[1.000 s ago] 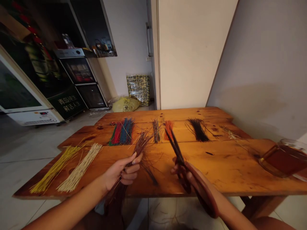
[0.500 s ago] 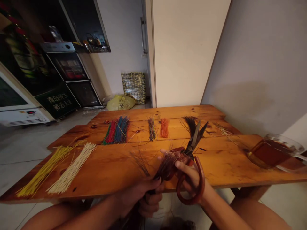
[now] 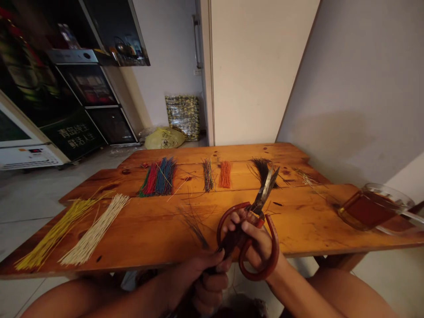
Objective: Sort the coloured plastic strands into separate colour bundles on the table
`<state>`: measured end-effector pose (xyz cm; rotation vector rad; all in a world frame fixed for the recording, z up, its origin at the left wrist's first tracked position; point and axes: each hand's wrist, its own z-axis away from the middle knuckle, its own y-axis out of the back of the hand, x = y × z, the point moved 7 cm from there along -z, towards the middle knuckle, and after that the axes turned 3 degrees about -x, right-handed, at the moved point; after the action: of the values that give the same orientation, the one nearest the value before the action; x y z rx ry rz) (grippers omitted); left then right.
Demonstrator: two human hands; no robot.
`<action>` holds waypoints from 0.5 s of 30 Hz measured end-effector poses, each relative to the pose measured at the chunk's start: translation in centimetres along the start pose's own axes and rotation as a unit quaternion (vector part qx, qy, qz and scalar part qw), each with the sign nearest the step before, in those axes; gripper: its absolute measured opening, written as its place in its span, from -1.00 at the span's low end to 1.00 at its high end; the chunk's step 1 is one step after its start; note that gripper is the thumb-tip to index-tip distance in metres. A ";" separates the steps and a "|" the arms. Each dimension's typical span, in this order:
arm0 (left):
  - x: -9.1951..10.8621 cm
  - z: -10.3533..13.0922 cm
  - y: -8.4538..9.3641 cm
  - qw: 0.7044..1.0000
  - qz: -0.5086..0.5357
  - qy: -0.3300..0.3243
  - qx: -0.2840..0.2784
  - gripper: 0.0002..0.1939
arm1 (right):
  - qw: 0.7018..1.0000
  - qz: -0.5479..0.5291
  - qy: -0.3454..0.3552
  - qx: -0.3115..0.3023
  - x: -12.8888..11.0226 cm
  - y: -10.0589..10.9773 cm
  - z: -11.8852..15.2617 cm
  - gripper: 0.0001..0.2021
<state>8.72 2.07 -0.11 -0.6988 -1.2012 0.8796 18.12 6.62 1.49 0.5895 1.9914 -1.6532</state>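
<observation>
My right hand [image 3: 255,240] grips large scissors [image 3: 256,223] with red loop handles, blades shut and pointing up to the far right over the wooden table [image 3: 298,229]. My left hand [image 3: 205,276] sits just below the table's front edge, closed around a bundle of dark brownish strands [image 3: 228,240] that rises into the scissors' handles. The bundle's upper end is hidden behind my right fingers.
Sorted strand piles lie on the table: yellow [image 3: 56,229], cream [image 3: 96,227], red-blue-green [image 3: 157,176], mixed [image 3: 208,174], orange [image 3: 225,173], black [image 3: 261,168], a few loose dark ones [image 3: 195,223]. A glass dish of dark liquid [image 3: 371,207] stands at the right edge.
My left hand carried the dark bundle from over the table down to the front edge beside the scissors. The scissors swung from pointing far left to far right, and their blades closed.
</observation>
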 end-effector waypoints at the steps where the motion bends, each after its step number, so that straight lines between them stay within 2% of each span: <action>1: -0.2 -0.2 0.0 1.000 0.004 0.006 0.000 -0.68 | 0.999 -0.031 0.012 0.024 0.0 0.0 -0.1 -0.82; 4: -1.1 -0.7 0.1 0.999 0.025 0.021 0.004 -0.66 | 0.991 -0.104 0.021 0.086 0.4 0.3 -0.3 -0.79; 9: -2.1 -1.1 0.5 0.997 0.064 0.017 0.025 -0.72 | 0.980 -0.141 0.002 0.140 1.1 0.8 0.0 -0.78; 13: -1.5 -1.5 0.6 0.997 0.053 0.023 0.042 -0.74 | 0.983 -0.108 0.021 0.144 0.8 1.0 -0.1 -0.75; 15: -1.0 -1.8 0.9 0.995 0.022 0.039 0.084 -0.72 | 0.987 -0.083 0.034 0.137 0.6 0.9 -0.3 -0.76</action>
<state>10.13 1.68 -1.77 -0.6180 -1.0332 0.9695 18.19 7.07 0.49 0.5961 1.9182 -2.0547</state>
